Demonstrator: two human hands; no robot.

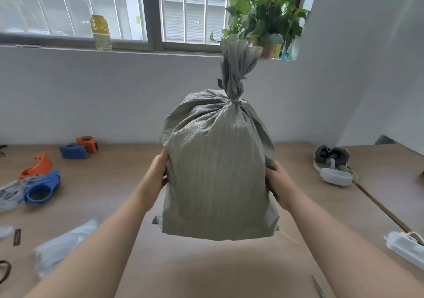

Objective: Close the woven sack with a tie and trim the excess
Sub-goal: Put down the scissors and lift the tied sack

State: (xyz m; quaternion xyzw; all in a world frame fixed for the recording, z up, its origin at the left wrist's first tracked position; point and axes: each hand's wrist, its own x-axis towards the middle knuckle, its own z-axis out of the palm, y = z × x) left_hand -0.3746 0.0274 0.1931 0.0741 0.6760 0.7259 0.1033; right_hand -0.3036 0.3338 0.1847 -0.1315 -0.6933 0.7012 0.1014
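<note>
A full grey-green woven sack (218, 178) is held upright above the wooden table (206, 270), its bottom edge off the surface. Its neck is gathered and cinched by a thin white tie (238, 101), with the loose top of the sack (236, 63) flaring above it. My left hand (158, 171) grips the sack's left side. On the opposite side my right hand (278, 185) grips it, fingers hidden behind the fabric.
Orange and blue tape dispensers (78, 148) (41, 185) lie at the left with a clear plastic bag (62, 247). A headset (332, 164) and a white power strip (406, 249) sit at the right. A scissors tip (317, 286) shows at the bottom. A potted plant (266, 15) stands on the sill.
</note>
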